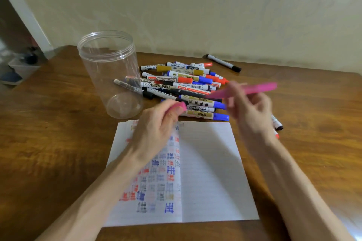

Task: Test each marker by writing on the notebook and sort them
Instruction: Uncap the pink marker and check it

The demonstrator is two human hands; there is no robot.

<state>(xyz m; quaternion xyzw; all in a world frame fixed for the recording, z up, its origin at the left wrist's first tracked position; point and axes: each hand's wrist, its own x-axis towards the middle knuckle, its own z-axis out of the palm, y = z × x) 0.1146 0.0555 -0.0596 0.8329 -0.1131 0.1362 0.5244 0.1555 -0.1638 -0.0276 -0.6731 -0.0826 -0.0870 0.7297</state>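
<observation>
Since the pink cap (pixel 179 106) is pinched in the curled fingers (pixel 168 111) of the left hand (pixel 156 125), and the pink marker (pixel 254 89) is gripped in the fingers (pixel 233 92) of the right hand (pixel 248 107) with cap and barrel held apart, the step in hand looks like uncapping ahead of a test stroke. Both hands are blurred, so the tip cannot be made out. The notebook (pixel 205 172) lies open on the table (pixel 49 133) just below both sets of fingers. Its left page, under the left fingers, is crowded with test characters in blue, red, grey and gold, too smeared to read; the ruled right page, below the right fingers, is bare. The next move, I judge, calls for lowering the tip onto free paper and then sorting by how the ink shows. Just beyond the fingers lies the pile of markers (pixel 182 82), where "WHITEBOARD" reads on two barrels and "MARKER" on another; the smaller print is illegible. A clear jar (pixel 111 72) stands beyond the left fingers, and a lone black marker (pixel 223 62) lies well beyond the right fingers, near the wall
</observation>
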